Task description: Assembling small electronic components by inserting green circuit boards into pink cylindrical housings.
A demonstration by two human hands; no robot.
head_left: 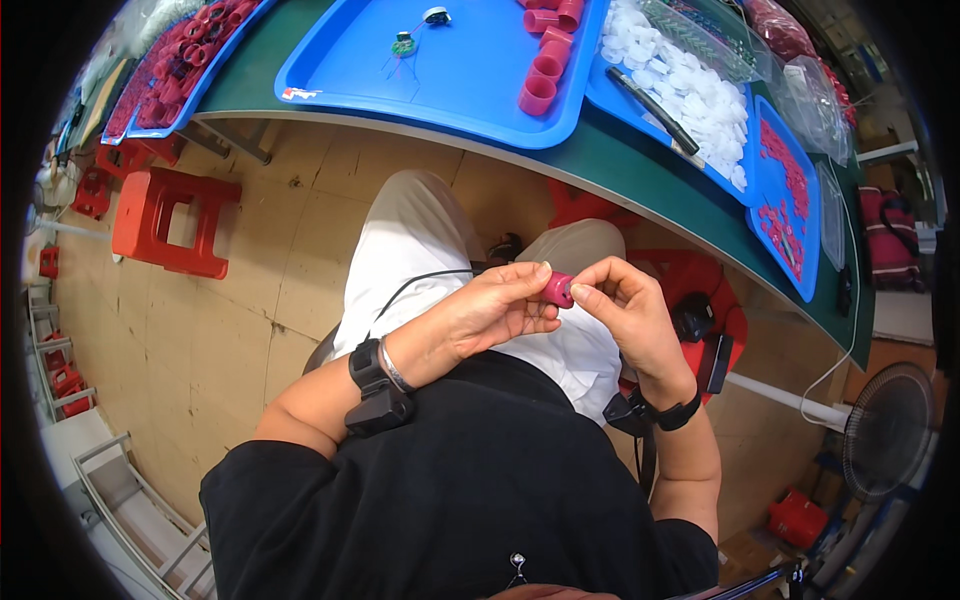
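Hands: 2, left hand (pixel 500 305) & right hand (pixel 628 305). Magenta cyl. piece (pixel 558 290) held: 1. Blk wrist straps (pixel 368 370): 2, 1 per arm. Blue trays (pixel 470 85): min. 4. Ctr tray: approx. 7 red-pink rings (pixel 535 101), 1 sm. green circuit board (pixel 403 47), 1 blk/white round part (pixel 437 16). Blk marker (pixel 655 111): 1. White discs (pixel 665 75): too many to ct. Red stools (pixel 150 215): several. Blk fan (pixel 888 432), far R: 1.

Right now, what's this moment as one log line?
left grip: holds magenta piece | right grip: pinched at its right end | blue tray: reddish rings, green electronic part
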